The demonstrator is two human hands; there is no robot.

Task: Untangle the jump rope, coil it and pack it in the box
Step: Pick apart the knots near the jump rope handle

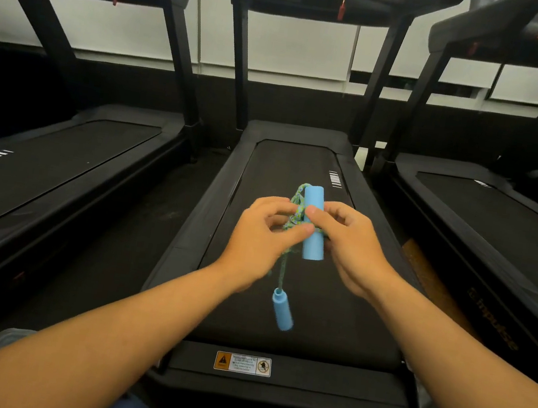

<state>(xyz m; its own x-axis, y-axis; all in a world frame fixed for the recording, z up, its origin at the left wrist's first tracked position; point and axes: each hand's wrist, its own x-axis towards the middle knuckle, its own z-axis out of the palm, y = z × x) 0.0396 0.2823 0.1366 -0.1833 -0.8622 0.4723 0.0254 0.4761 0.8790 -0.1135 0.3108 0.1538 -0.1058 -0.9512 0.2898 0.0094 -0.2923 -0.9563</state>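
A jump rope with a green-and-blue braided cord [295, 216] and two light blue handles is held above the middle treadmill belt. My right hand [348, 242] grips the upper handle [314, 224], which stands nearly upright. My left hand [261, 237] pinches the tangled cord beside that handle. A strand of cord runs down from the knot to the second handle [282, 309], which hangs free and looks blurred. No box is in view.
The middle treadmill [285, 275] lies straight ahead, its black belt under my hands and a warning sticker [242, 363] on its rear edge. Other treadmills stand to the left [41, 165] and right [499, 229]. My knees show at the bottom edge.
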